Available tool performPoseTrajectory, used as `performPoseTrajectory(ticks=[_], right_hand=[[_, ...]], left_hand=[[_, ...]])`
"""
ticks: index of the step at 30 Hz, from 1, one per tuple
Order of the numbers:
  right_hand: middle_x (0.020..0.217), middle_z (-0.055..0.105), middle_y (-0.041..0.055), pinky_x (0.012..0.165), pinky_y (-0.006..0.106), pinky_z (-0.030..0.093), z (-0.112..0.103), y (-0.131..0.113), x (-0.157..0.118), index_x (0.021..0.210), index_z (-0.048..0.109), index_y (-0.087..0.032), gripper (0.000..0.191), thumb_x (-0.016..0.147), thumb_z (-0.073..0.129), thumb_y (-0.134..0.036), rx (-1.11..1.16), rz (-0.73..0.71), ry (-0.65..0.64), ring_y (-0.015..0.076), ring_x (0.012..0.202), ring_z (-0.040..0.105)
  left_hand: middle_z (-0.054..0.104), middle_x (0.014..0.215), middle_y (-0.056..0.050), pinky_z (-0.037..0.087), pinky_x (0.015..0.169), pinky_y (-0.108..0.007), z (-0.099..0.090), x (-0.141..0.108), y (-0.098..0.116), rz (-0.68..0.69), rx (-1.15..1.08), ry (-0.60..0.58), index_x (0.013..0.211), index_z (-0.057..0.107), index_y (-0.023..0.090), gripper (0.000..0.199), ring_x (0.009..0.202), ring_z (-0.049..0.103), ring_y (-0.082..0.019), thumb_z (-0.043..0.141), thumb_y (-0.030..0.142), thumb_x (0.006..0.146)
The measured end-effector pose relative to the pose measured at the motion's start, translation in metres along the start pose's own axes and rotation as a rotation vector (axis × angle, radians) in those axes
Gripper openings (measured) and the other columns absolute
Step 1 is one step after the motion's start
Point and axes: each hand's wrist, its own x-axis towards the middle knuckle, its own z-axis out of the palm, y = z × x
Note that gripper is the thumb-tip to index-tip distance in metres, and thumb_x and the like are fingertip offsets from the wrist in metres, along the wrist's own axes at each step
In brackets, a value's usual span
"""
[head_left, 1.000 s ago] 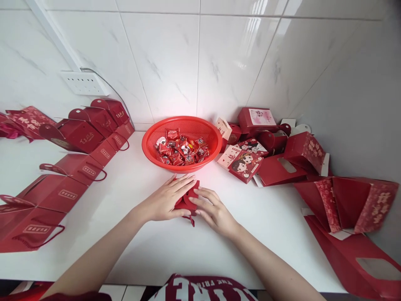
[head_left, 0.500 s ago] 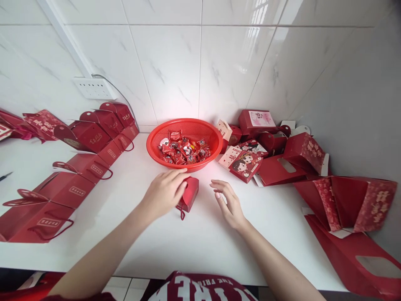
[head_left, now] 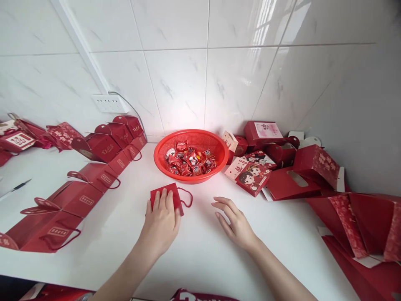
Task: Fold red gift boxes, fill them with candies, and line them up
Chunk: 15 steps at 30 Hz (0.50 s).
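My left hand (head_left: 161, 219) lies over a small red gift box (head_left: 166, 192) with its fingers across the top and the thumb along the near right side. The box's lower part is hidden under the hand. A dark red cord handle (head_left: 187, 198) loops out to the right of the box. My right hand (head_left: 233, 221) hovers over the white table (head_left: 200, 259), fingers loosely bent and apart, holding nothing. Just behind both hands stands a red plastic basket (head_left: 191, 179) with wrapped candies (head_left: 191, 161) in it.
A row of open red gift boxes (head_left: 90, 184) runs along the left. Red boxes and cartons (head_left: 282, 182) are piled on the right, near the wall. A pen (head_left: 20, 186) lies far left, and a power socket (head_left: 109, 103) is on the tiled wall.
My left hand has moved the small red box left and turned it, so its cord now points right. My right hand stays open. The view has tilted slightly up and left.
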Motion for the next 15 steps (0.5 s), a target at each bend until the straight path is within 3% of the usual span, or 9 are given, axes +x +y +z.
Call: performPoseTrajectory(ticks=[2, 4, 7, 9, 12, 15], right_hand=[[0.134, 0.054, 0.0124, 0.095, 0.042, 0.055, 0.000, -0.001, 0.000, 0.131, 0.051, -0.027, 0.034, 0.099, 0.044, -0.019, -0.009, -0.003, -0.025, 0.0244, 0.120, 0.059], [0.134, 0.054, 0.0126, 0.094, 0.042, 0.056, 0.000, -0.001, -0.001, 0.131, 0.050, -0.027, 0.034, 0.099, 0.044, -0.019, -0.020, -0.004, -0.046, 0.0242, 0.119, 0.059], [0.134, 0.054, 0.0130, 0.093, 0.042, 0.056, 0.000, -0.001, -0.002, 0.131, 0.050, -0.027, 0.034, 0.099, 0.044, -0.019, -0.038, 0.003, -0.065, 0.0244, 0.117, 0.060], [0.134, 0.055, 0.0130, 0.092, 0.042, 0.056, -0.001, 0.000, -0.003, 0.131, 0.050, -0.027, 0.033, 0.099, 0.044, -0.019, -0.051, 0.006, -0.071, 0.0246, 0.116, 0.061], [0.132, 0.056, 0.0121, 0.091, 0.041, 0.057, -0.002, 0.002, -0.003, 0.131, 0.050, -0.027, 0.034, 0.098, 0.045, -0.019, -0.073, 0.001, -0.074, 0.0247, 0.116, 0.062], [0.132, 0.057, 0.0114, 0.092, 0.040, 0.056, -0.002, 0.003, -0.004, 0.131, 0.050, -0.027, 0.035, 0.098, 0.046, -0.018, -0.085, -0.007, -0.076, 0.0244, 0.116, 0.062]], left_hand=[[0.054, 0.131, -0.029, 0.038, 0.102, -0.063, 0.001, 0.005, 0.005, -0.101, 0.013, 0.087, 0.145, 0.040, 0.004, 0.066, 0.125, 0.050, -0.044, 0.044, 0.045, 0.093], [0.054, 0.127, -0.029, 0.036, 0.103, -0.064, 0.005, 0.009, 0.009, -0.145, 0.039, 0.139, 0.144, 0.041, 0.002, 0.065, 0.125, 0.049, -0.044, 0.044, 0.044, 0.094], [0.042, 0.141, -0.028, 0.026, 0.101, -0.077, 0.008, 0.007, 0.002, -0.178, 0.092, 0.143, 0.143, 0.048, 0.011, 0.056, 0.137, 0.030, -0.052, 0.045, 0.038, 0.094], [0.034, 0.148, -0.026, 0.028, 0.094, -0.080, 0.006, 0.004, -0.011, -0.226, 0.071, 0.112, 0.144, 0.050, 0.020, 0.056, 0.136, 0.027, -0.057, 0.048, 0.043, 0.093], [0.038, 0.142, -0.022, 0.045, 0.089, -0.067, -0.003, 0.001, -0.039, -0.315, -0.083, 0.012, 0.146, 0.047, 0.031, 0.058, 0.124, 0.044, -0.049, 0.051, 0.050, 0.092], [0.051, 0.124, -0.015, 0.046, 0.100, -0.055, -0.024, 0.004, -0.078, -0.409, -0.255, -0.046, 0.146, 0.048, 0.030, 0.057, 0.118, 0.053, -0.035, 0.052, 0.050, 0.092]])
